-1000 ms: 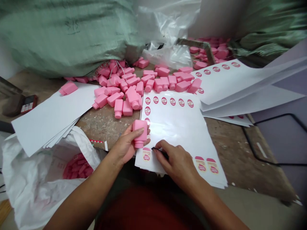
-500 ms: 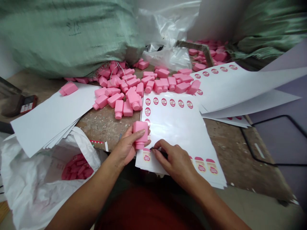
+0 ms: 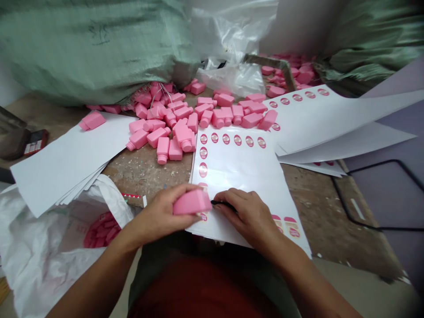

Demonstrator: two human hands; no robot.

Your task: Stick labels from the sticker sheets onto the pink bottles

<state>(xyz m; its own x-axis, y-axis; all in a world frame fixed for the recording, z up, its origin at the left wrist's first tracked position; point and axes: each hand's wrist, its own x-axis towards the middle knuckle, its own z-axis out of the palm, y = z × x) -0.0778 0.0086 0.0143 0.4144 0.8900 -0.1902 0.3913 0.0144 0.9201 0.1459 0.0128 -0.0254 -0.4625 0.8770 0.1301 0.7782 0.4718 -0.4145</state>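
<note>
My left hand (image 3: pixel 165 211) is closed round a pink plastic bottle (image 3: pixel 191 202), tilted on its side and slightly blurred, above the left edge of a sticker sheet (image 3: pixel 238 172). Close to the bottle's right end, my right hand (image 3: pixel 247 212) grips a thin black tool (image 3: pixel 225 204); its tip points left toward the bottle, and its kind cannot be made out. Round pink stickers run along the sheet's top and left edges. Larger pink-and-cream stickers (image 3: pixel 291 227) show near its lower right corner. My hands cover part of the lower rows.
Many pink bottles (image 3: pixel 182 132) lie heaped behind the sheet. White paper sheets (image 3: pixel 66 163) are on the left, more sticker sheets (image 3: pixel 308 119) at the right. A white sack (image 3: pixel 33 247) holding pink bottles hangs front left. A green sack (image 3: pixel 99 53) stands behind; a phone (image 3: pixel 35 142) lies far left.
My left hand has turned the bottle from upright to sideways and lowered it a little. My right hand has shifted slightly right, with the black tool now showing more.
</note>
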